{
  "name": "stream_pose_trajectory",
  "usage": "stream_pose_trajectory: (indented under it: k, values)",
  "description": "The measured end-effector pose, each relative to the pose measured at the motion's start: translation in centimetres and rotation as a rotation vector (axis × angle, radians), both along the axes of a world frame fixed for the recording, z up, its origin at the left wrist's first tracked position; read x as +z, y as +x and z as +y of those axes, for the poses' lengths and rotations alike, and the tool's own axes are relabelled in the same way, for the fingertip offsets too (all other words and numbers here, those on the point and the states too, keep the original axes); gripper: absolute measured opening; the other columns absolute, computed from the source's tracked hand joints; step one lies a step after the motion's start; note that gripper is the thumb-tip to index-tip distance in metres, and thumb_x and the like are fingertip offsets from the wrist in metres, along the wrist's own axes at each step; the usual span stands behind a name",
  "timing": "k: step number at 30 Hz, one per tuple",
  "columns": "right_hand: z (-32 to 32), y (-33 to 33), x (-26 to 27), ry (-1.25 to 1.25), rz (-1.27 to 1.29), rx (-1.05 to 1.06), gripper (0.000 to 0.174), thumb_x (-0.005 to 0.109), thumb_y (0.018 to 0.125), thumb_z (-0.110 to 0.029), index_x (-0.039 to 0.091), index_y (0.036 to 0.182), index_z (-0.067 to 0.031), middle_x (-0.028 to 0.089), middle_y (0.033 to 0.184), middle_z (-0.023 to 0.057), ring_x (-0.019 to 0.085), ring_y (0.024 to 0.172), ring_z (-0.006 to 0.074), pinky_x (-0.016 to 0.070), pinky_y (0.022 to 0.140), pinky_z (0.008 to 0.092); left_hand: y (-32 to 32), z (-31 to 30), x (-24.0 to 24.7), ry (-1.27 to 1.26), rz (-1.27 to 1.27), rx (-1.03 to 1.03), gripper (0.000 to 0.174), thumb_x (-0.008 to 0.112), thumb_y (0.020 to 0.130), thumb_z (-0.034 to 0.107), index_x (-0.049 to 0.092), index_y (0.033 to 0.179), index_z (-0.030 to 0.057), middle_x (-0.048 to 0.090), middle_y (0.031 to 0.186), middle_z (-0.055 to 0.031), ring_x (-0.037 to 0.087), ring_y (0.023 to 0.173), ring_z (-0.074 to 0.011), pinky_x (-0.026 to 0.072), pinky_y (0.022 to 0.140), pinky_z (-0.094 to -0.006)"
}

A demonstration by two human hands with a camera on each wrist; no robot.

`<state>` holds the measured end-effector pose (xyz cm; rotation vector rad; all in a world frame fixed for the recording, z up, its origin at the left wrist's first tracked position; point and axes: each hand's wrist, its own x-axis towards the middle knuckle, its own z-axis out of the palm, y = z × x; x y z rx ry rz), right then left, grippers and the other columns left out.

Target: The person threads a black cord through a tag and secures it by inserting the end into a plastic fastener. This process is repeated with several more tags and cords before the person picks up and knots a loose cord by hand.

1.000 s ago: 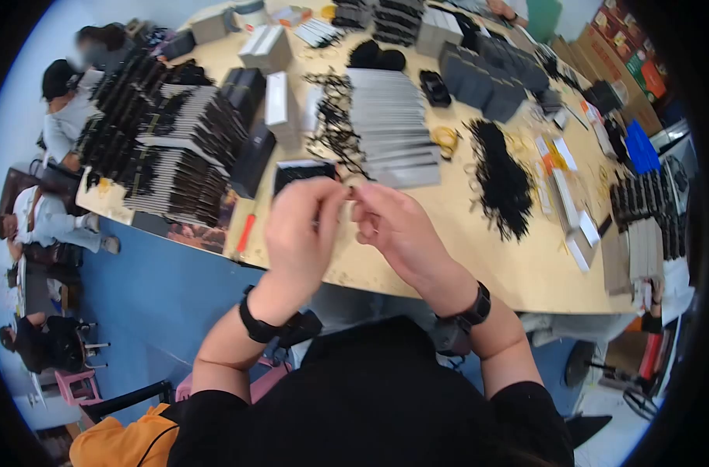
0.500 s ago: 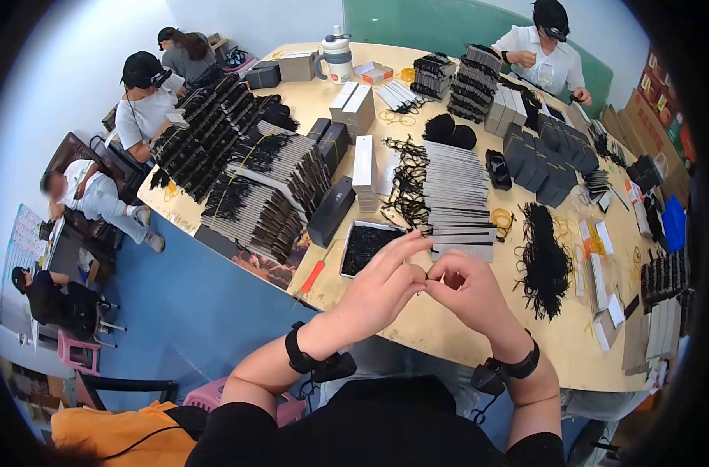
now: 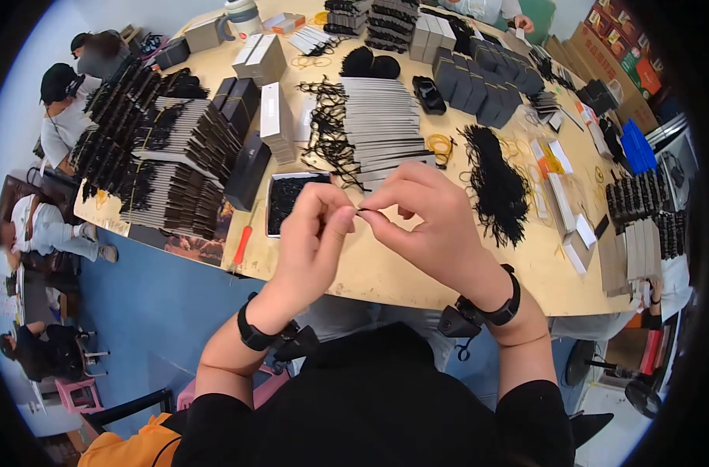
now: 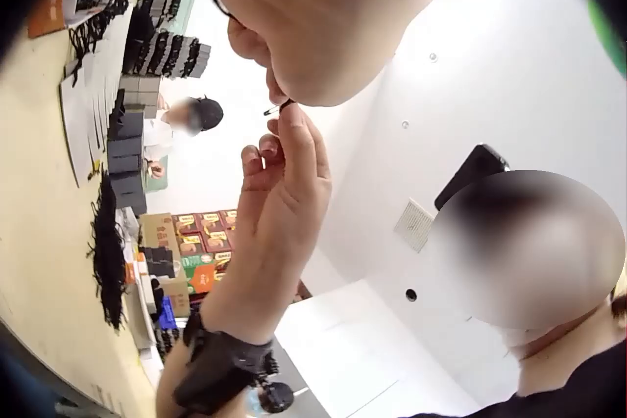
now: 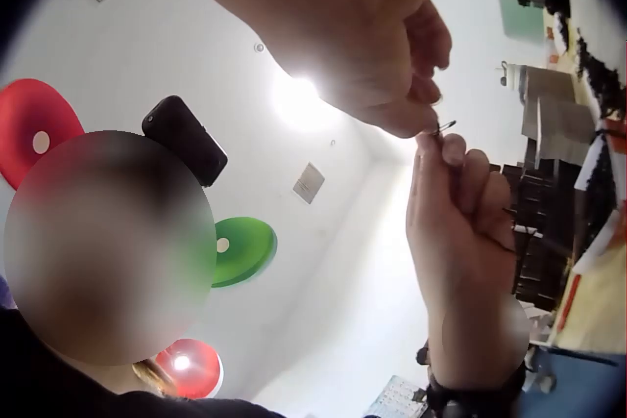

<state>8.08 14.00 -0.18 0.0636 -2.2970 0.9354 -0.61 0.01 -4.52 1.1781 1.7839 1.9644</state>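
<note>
Over the front edge of the table, my two hands meet fingertip to fingertip. A short, thin black cord (image 3: 360,212) is pinched between them, and its tiny loop end (image 5: 449,126) shows in the right wrist view. My left hand (image 3: 311,245) holds one side between thumb and index finger, with the other fingers curled. From the other side my right hand (image 3: 440,222) pinches it the same way. In the left wrist view, my right hand (image 4: 284,178) is seen from below. Just beyond the left hand stands a white box holding small black pieces (image 3: 286,201).
Flat grey strips with black cords (image 3: 381,117) are laid out beyond my hands. A heap of black cords (image 3: 498,187) lies to the right. At the left are stacked bundles (image 3: 187,179), a black box (image 3: 248,175) and a red-handled tool (image 3: 244,243). Other people sit around.
The head view swung up and then back down. My left fingers, stretched out half a second ago, have curled in. Both hands stay together at the small cord.
</note>
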Motion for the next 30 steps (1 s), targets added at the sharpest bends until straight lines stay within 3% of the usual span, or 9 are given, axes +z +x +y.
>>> stream_pose_trajectory:
  k: [3, 6, 10, 18, 22, 24, 25, 27, 30]
  values:
    - [-0.1, 0.2, 0.0, 0.124, 0.173, 0.019, 0.012, 0.068, 0.063, -0.003, 0.062, 0.073, -0.0071, 0.055, 0.07, 0.0036, 0.055, 0.066, 0.0206, 0.0444, 0.056, 0.03, 0.1, -0.4, 1.5, 0.04, -0.287, -0.176, 0.007, 0.049, 0.091, 0.009, 0.048, 0.089, 0.0025, 0.049, 0.068, 0.0008, 0.045, 0.06, -0.0041, 0.0352, 0.054, -0.0182]
    - [0.4, 0.4, 0.0, 0.162, 0.235, 0.078, 0.016, 0.071, 0.062, -0.002, 0.064, 0.076, -0.0078, 0.057, 0.071, 0.0019, 0.054, 0.065, 0.0182, 0.0444, 0.055, 0.0279, -0.2, -1.1, 2.8, -0.011, -0.447, -0.31, 0.009, 0.051, 0.09, 0.01, 0.049, 0.088, 0.002, 0.051, 0.065, 0.0002, 0.046, 0.058, -0.004, 0.0337, 0.051, -0.0172]
    - [1.0, 0.5, 0.2, 0.182, 0.251, 0.173, 0.022, 0.073, 0.061, 0.001, 0.069, 0.08, -0.0083, 0.059, 0.071, 0.0013, 0.054, 0.063, 0.0156, 0.0412, 0.053, 0.0261, -0.9, -1.3, 3.1, -0.065, -0.498, -0.425, 0.009, 0.054, 0.089, 0.01, 0.051, 0.086, 0.002, 0.053, 0.062, -0.0001, 0.046, 0.053, -0.0037, 0.0313, 0.047, -0.0162]
    - [0.2, 1.0, 0.3, -0.096, 0.092, 0.203, 0.01, 0.072, 0.066, -0.002, 0.065, 0.073, -0.0051, 0.059, 0.069, 0.0029, 0.053, 0.061, 0.0149, 0.043, 0.053, 0.0241, -1.5, -1.1, 1.9, -0.052, -0.608, -0.516, 0.012, 0.059, 0.085, 0.013, 0.051, 0.084, 0.0047, 0.056, 0.061, -0.0023, 0.043, 0.05, -0.0009, 0.0243, 0.042, -0.0151]
    - [0.0, 1.3, 0.0, -0.134, 0.037, 0.196, 0.009, 0.07, 0.068, -0.002, 0.063, 0.073, -0.0041, 0.058, 0.068, 0.002, 0.053, 0.062, 0.0113, 0.0425, 0.054, 0.022, -0.6, -1.1, 1.9, -0.04, -0.602, -0.437, 0.01, 0.059, 0.085, 0.01, 0.052, 0.086, 0.004, 0.057, 0.065, -0.0017, 0.041, 0.051, 0.0002, 0.0245, 0.042, -0.015]
    - [0.0, 1.5, -0.5, -0.447, -0.064, 0.241, 0.011, 0.067, 0.071, 0.0, 0.06, 0.079, -0.002, 0.057, 0.075, 0.002, 0.051, 0.065, 0.009, 0.041, 0.059, 0.0215, 0.6, -1.0, 2.6, 0.024, -0.334, -0.171, 0.008, 0.061, 0.083, 0.006, 0.056, 0.088, 0.0027, 0.056, 0.068, 0.0017, 0.035, 0.051, 0.0013, 0.0232, 0.044, -0.015]
    - [0.1, 1.5, -0.6, -0.447, -0.065, 0.24, 0.011, 0.067, 0.071, 0.0, 0.06, 0.079, -0.002, 0.057, 0.075, 0.002, 0.051, 0.065, 0.009, 0.041, 0.059, 0.0215, 0.7, -1.2, 2.5, 0.025, -0.335, -0.171, 0.008, 0.061, 0.083, 0.006, 0.056, 0.088, 0.0027, 0.056, 0.068, 0.0017, 0.035, 0.051, 0.0013, 0.0232, 0.044, -0.015]
    - [0.1, 1.3, -0.8, -0.58, -0.124, 0.295, 0.009, 0.067, 0.076, -0.007, 0.059, 0.078, -0.0024, 0.058, 0.073, 0.0001, 0.05, 0.065, 0.004, 0.0409, 0.055, 0.0197, 0.7, -1.7, 2.3, -0.073, -0.058, -0.074, 0.009, 0.063, 0.08, 0.003, 0.059, 0.089, 0.0017, 0.054, 0.069, 0.0045, 0.031, 0.052, 0.0004, 0.0239, 0.046, -0.0153]
    - [0.3, 1.4, -0.3, -0.75, -0.277, 0.362, 0.01, 0.065, 0.079, -0.01, 0.058, 0.08, -0.0022, 0.057, 0.075, -0.0016, 0.049, 0.066, 0.0021, 0.0399, 0.058, 0.0186, 1.1, -1.8, 3.2, -0.111, 0.003, -0.012, 0.011, 0.065, 0.079, 0.002, 0.06, 0.089, 0.0011, 0.05, 0.067, 0.0063, 0.03, 0.053, 0.0, 0.0239, 0.047, -0.0157]
